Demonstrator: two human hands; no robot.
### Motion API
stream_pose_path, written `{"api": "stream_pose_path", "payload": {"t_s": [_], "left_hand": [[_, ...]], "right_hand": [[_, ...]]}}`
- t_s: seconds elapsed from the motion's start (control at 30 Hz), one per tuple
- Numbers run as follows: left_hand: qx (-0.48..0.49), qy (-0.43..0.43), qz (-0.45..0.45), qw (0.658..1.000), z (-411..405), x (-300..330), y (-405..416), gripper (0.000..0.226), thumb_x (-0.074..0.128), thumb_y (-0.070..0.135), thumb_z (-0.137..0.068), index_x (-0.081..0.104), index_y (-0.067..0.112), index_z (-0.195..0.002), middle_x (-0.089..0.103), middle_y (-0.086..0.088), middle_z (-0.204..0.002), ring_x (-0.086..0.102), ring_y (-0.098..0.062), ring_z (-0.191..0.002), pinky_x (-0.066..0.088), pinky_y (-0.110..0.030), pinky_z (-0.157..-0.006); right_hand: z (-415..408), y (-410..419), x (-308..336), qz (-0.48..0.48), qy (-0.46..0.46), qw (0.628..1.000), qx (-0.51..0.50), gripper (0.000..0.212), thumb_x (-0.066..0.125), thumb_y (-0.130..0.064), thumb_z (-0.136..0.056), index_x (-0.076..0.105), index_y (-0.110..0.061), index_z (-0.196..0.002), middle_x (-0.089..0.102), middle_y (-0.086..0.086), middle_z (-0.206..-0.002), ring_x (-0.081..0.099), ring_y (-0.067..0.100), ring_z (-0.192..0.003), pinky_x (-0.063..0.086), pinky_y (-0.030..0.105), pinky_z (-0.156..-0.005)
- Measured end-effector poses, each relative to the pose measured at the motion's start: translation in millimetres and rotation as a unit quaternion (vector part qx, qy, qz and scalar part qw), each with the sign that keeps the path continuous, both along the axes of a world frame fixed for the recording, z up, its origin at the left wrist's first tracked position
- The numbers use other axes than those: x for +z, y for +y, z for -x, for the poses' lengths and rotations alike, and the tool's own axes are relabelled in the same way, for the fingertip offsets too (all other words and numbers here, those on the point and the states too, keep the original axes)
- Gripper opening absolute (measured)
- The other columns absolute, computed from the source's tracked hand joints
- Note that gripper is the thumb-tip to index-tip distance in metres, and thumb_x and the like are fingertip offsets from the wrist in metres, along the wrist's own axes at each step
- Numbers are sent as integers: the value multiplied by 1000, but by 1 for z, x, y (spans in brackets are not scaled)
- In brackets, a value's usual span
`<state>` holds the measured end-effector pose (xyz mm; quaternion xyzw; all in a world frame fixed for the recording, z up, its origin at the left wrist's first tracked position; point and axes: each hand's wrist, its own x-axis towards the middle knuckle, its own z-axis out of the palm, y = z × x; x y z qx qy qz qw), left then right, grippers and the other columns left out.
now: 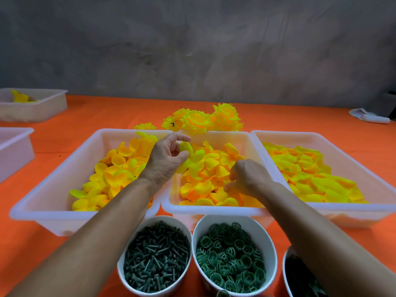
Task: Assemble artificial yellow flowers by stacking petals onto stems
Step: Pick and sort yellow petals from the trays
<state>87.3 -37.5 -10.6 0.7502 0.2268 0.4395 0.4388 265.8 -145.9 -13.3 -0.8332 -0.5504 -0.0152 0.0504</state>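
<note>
Three white trays hold loose yellow petals: the left tray [53, 185], the middle tray [214, 209] and the right tray [364, 168]. Above the middle tray, my left hand [166, 158] pinches a yellow petal piece [188, 151] between thumb and fingers. My right hand [246, 176] reaches down into the middle tray's petals with curled fingers; whether it holds one I cannot tell. A cup of dark green stems [155, 260] and a cup of green rings [231, 256] stand nearest me. Finished yellow flowers [205, 120] lie behind the trays.
An orange cloth [107, 112] covers the table. Two more white trays sit at the left: one at the far corner [36, 112], one at the edge [12, 151]. A third cup [295, 275] of dark green pieces is at the lower right. A white object [368, 117] lies far right.
</note>
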Motion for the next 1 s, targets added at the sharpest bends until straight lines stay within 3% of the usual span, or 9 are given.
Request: {"api": "stream_pose_path", "payload": {"t_s": [0.13,0.23,0.33,0.43,0.5,0.67,0.73,0.83,1.0], "left_hand": [[23,24,-12,999,0,-1,-1,33,56,-6,-85,66,25,-81,39,-8,-65,32,-13,-56,28,-17,-48],[27,43,-22,998,1,-1,-2,34,52,-9,-85,68,20,-76,59,-12,-73,45,-18,-63,36,-24,-58],[37,70,-44,996,0,-1,-4,30,52,-8,-85,71,13,-83,64,-4,-86,51,-4,-63,38,-13,-60],[27,99,-53,993,0,-2,-3,16,59,2,-87,73,10,-91,59,0,-89,51,-1,-72,37,-10,-66],[2,105,-42,994,0,-2,-3,10,67,18,-87,73,12,-90,61,-5,-94,55,-11,-85,41,-20,-75],[-20,108,-37,993,-2,8,-7,74,46,63,-73,65,-8,-76,60,-23,-89,52,-10,-87,37,-13,-81],[-35,116,-25,992,-8,14,-11,66,46,64,-72,63,1,-73,56,-10,-82,51,-4,-79,38,-17,-78],[-72,129,33,988,-17,22,-19,55,54,65,-66,71,19,-92,61,13,-88,52,16,-85,38,-4,-71],[-126,78,154,977,-20,15,-20,38,70,43,-64,71,20,-93,69,9,-83,60,-5,-79,47,-24,-74]], "right_hand": [[0,3,-6,-1,-13,1000,-13,18,55,-6,-85,69,-7,-96,67,16,-98,64,34,-95,41,29,-66],[-5,5,0,-132,116,984,-29,12,57,-9,-82,64,-10,-72,62,14,-73,61,31,-76,40,31,-61],[-4,3,8,-281,397,873,-29,17,57,-4,-84,58,-10,-67,57,10,-66,54,21,-62,39,28,-56],[-2,-2,13,-290,574,766,7,16,56,-4,-88,57,-11,-74,69,12,-75,68,20,-66,51,24,-58],[-2,-4,15,-274,616,737,42,17,56,-5,-88,57,-14,-74,72,9,-75,71,20,-70,53,23,-59],[-1,-4,16,-237,640,720,124,29,58,-5,-88,63,-22,-66,71,3,-74,69,17,-72,53,24,-64],[0,-4,17,-216,650,712,152,28,60,-6,-87,65,-25,-66,71,3,-77,69,18,-76,54,25,-66],[0,-5,18,-184,695,670,181,18,60,-4,-81,64,-19,-71,69,4,-77,68,19,-76,56,29,-70],[-3,-5,21,-204,749,605,178,24,40,7,-88,55,-9,-78,64,7,-75,64,17,-67,54,28,-61]]}}
